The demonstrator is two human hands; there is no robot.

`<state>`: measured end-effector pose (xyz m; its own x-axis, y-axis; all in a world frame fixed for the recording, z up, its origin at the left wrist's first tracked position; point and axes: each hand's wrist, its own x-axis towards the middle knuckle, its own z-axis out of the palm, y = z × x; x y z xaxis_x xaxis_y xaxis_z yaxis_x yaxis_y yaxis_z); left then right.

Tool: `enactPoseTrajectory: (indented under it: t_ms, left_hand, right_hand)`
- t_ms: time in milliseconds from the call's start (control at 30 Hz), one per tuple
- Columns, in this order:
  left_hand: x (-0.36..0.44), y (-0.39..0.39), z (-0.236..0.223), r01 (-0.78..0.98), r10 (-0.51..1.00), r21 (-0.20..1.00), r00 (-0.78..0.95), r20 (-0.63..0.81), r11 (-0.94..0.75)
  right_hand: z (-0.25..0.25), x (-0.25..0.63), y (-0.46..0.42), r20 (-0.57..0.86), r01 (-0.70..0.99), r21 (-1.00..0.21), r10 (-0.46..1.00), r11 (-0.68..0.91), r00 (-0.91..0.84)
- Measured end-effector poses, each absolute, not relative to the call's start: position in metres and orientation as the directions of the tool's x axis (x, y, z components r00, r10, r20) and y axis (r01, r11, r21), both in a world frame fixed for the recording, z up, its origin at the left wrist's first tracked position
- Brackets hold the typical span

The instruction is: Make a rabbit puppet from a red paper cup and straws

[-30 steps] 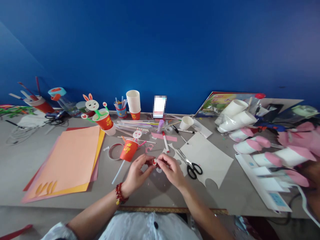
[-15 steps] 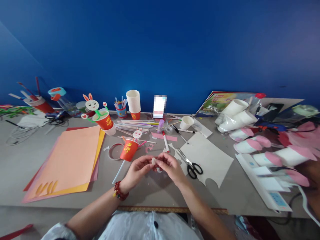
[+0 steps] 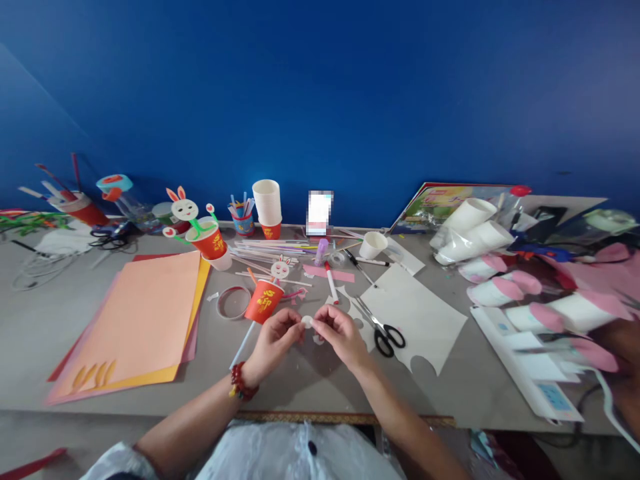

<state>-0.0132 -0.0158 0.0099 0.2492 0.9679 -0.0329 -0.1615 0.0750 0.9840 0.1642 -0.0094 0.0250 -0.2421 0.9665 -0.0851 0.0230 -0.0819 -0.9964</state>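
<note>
Between my fingertips is a small round white paper piece (image 3: 307, 322). My left hand (image 3: 277, 335) pinches its left edge, and my right hand (image 3: 341, 333) pinches its right edge. Just left of my hands, a red paper cup (image 3: 264, 301) leans over, with a small bunny face (image 3: 281, 268) rising from its mouth and a pale blue straw (image 3: 243, 347) beneath it. Black-handled scissors (image 3: 385, 333) lie to the right of my right hand, partly over a cut white sheet (image 3: 413, 307). White scraps (image 3: 319, 338) show below my fingers.
Coloured paper sheets (image 3: 135, 313) are stacked at left, near a tape roll (image 3: 219, 305). Behind stand a larger bunny cup (image 3: 213, 241) and stacked white cups (image 3: 267, 200). A red marker (image 3: 331, 283) lies ahead; a white power strip (image 3: 520, 367) lies at right.
My hands have drawn slightly apart, and more of the white paper piece shows between them. The red cup with the bunny has shifted a little to the right.
</note>
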Motion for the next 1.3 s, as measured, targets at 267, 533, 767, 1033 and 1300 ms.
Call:
enactPoseTrajectory:
  t_ms: [267, 533, 767, 1033, 1300]
  left_hand:
    - [-0.0132, -0.0165, 0.0047, -0.057, 0.973, 0.998, 0.228, 0.032, -0.02]
    - [-0.0113, -0.0181, 0.007, -0.1, 0.97, 0.995, 0.242, 0.012, 0.013]
    - [-0.0111, -0.015, 0.0051, -0.117, 0.976, 0.993, 0.216, -0.008, 0.034]
    - [-0.0126, -0.0169, 0.0052, 0.129, 0.98, 0.988, 0.189, 0.055, -0.08]
    - [-0.0134, -0.0178, 0.0083, 0.244, 0.971, 0.954, 0.2, 0.129, -0.176]
  right_hand:
    - [0.0258, 0.1621, -0.0101, -0.078, 0.053, -0.996, 0.969, -0.067, -0.236]
    - [0.0238, 0.1629, -0.0102, -0.082, 0.064, -0.996, 0.974, -0.07, -0.211]
    - [0.0243, 0.1619, -0.0144, 0.262, 0.415, -0.861, 0.956, 0.295, -0.135]
    - [0.0256, 0.1603, -0.015, 0.456, 0.558, -0.654, 0.855, 0.511, -0.247]
    - [0.0239, 0.1601, -0.0152, 0.464, 0.583, -0.616, 0.842, 0.53, -0.276]
